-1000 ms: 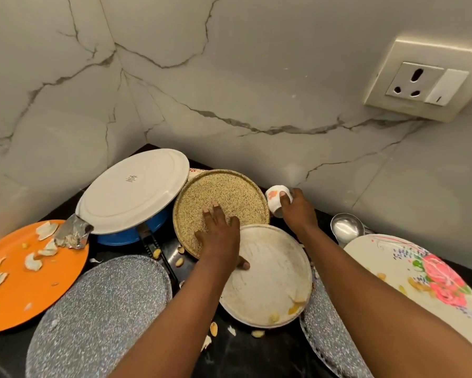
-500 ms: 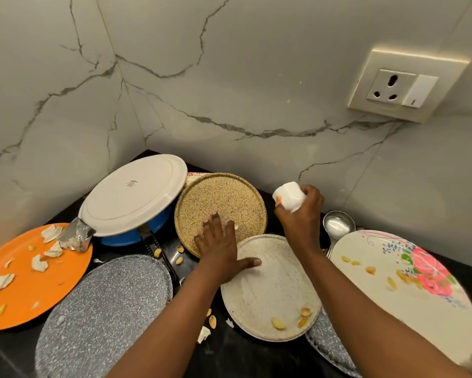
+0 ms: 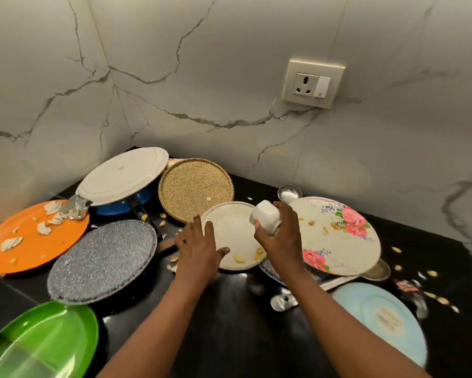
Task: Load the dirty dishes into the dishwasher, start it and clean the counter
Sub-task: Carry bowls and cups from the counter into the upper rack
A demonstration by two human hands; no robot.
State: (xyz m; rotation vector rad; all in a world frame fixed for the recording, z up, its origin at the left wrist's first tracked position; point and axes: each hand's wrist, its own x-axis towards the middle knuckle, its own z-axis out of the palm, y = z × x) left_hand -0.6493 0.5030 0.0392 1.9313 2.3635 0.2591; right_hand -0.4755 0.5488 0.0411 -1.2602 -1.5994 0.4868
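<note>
My right hand [image 3: 280, 241] grips a small white cup [image 3: 265, 217], tipped on its side above a cream plate [image 3: 230, 233] that carries a few food scraps. My left hand [image 3: 199, 248] holds that plate's left rim, thumb across its top. Dirty plates crowd the black counter [image 3: 229, 309]: a speckled tan plate [image 3: 196, 189], a floral plate [image 3: 338, 236], an orange plate [image 3: 30, 241] with shell bits, and a grey speckled plate [image 3: 102, 260].
A white plate [image 3: 123, 175] lies over a blue pan [image 3: 125, 204] in the corner. A green plate [image 3: 44, 342] sits front left, a pale blue plate [image 3: 382, 317] front right, with a steel ladle [image 3: 289, 192] and spoon [image 3: 281, 301]. Crumbs and nut shells litter the counter.
My right hand lifted the cup from the back of the counter and brought it over the cream plate. My left hand slid from the tan plate to the cream plate's rim. The view pulled back.
</note>
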